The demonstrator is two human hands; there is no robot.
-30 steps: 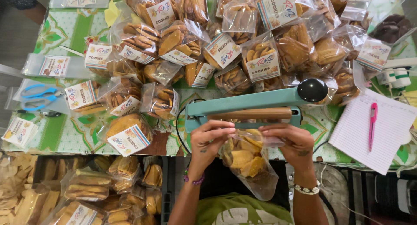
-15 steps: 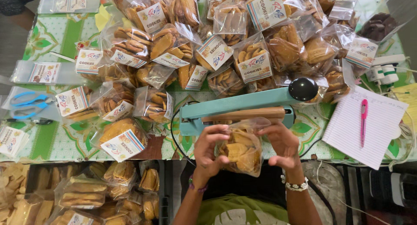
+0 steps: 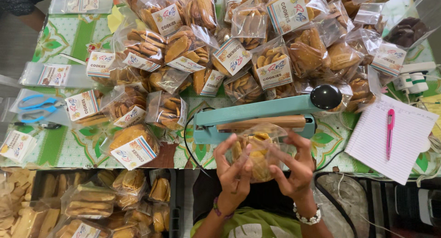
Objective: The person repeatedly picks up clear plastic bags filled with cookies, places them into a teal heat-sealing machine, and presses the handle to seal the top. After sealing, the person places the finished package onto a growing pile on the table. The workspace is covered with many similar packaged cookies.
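From the head camera I see my left hand [image 3: 234,171] and right hand [image 3: 294,169] closed around a clear bag of cookies [image 3: 255,150], fingers curled on either side. Just beyond the grip lies the teal heat sealer [image 3: 257,116]; further out, piled cookie packs [image 3: 183,49]. Right of my hold, a notepad [image 3: 404,141] with a pink pen [image 3: 389,130].
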